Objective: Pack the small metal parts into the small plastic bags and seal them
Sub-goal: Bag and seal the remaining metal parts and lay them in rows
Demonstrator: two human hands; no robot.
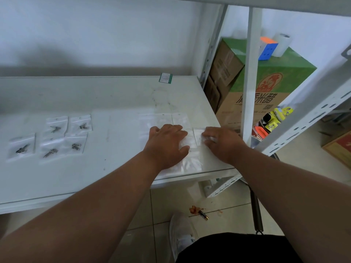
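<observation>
From the head view, your left hand (167,141) lies palm down on a spread of empty plastic bags (190,160) near the right front corner of the tabletop (114,168); its fingers are spread flat and loose, gripping nothing; your right hand (220,142) rests just beside it, fingertips pressing on one small empty bag (199,136), though whether it pinches the bag or only presses it you cannot tell. More empty bags (161,120) lie flat just beyond your knuckles.

Well apart, on the left of the tabletop, five filled bags lie in a loose cluster, each with dark metal parts inside; two sit at the back (57,126) (80,125), two in front of them (51,150) (76,146), and one (21,148) farthest left.

Beyond the tabletop's right edge stands a white metal rack (250,73); behind its post sits a green carton (275,73) with a puzzle cube (267,48) on top.
</observation>
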